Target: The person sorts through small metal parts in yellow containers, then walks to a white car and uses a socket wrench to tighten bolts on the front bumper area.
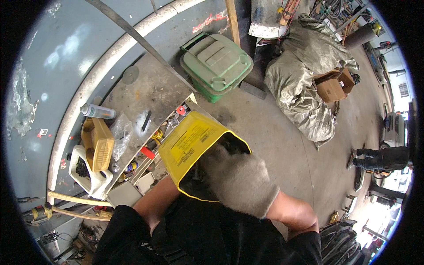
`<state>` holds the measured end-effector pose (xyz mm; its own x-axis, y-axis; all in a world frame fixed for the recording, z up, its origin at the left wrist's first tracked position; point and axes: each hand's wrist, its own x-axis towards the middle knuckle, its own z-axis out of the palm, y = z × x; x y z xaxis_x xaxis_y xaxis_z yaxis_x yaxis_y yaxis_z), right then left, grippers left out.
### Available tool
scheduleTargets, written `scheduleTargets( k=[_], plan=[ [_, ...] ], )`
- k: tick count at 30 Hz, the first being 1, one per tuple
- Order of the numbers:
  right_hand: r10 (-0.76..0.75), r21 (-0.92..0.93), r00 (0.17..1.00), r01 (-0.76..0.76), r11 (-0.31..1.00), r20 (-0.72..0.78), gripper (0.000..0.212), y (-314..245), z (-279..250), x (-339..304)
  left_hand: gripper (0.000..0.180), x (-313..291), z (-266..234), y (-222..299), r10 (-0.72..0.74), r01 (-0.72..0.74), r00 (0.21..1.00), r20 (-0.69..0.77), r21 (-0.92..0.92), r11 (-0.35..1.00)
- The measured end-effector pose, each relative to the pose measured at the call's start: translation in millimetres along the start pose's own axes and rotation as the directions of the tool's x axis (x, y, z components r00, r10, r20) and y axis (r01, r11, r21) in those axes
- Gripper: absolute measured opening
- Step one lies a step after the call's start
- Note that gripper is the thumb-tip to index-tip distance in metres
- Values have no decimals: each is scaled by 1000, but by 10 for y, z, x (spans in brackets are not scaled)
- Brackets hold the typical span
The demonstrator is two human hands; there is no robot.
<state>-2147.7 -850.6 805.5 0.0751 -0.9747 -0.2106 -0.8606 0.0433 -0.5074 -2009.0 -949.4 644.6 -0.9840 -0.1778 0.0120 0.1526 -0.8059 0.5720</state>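
A yellow plastic container (187, 148) with a printed label is tilted in front of my chest, its wide mouth toward me. My left forearm (155, 199) runs up behind it; the left hand is hidden by the container, which it appears to hold up. My right hand (243, 179), in a grey knit glove, reaches inside the mouth. Its fingers are out of sight in there, so what they touch cannot be seen. Dark pieces, possibly metal hardware, lie in the container's shadowed inside (193, 179).
Left of the container, an open drawer holds tools, including a red object (147, 153). On the workbench (148, 75) are a spray can (98, 111), a clear bag (122, 134), tan (102, 148) and white (104, 182) cut jugs. Beyond stand a green bin (216, 62), a silvery tarp (291, 95) and a cardboard box (330, 88).
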Motion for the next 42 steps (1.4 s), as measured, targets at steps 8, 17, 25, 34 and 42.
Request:
scheduleTargets(
  k=[8,17,25,34,42],
  plan=[
    [-43,130,974,74,989,-222,47,79,-120,-250,87,-34,-13,-18,9,-9,1000,15,2,1000],
    [-61,100,988,75,992,-143,41,49,4,-228,89,-37,-34,-39,-8,8,1000,26,10,1000],
    [5,-11,953,-8,1000,-303,32,70,93,-58,90,-55,-52,-93,-11,9,999,35,50,999],
    [147,-87,945,-179,980,-291,36,47,265,258,91,-48,-199,-206,124,-130,991,50,571,810],
    [40,-99,975,-63,993,-218,39,351,491,316,93,-53,-518,-531,169,-214,974,150,854,475]
  ],
)
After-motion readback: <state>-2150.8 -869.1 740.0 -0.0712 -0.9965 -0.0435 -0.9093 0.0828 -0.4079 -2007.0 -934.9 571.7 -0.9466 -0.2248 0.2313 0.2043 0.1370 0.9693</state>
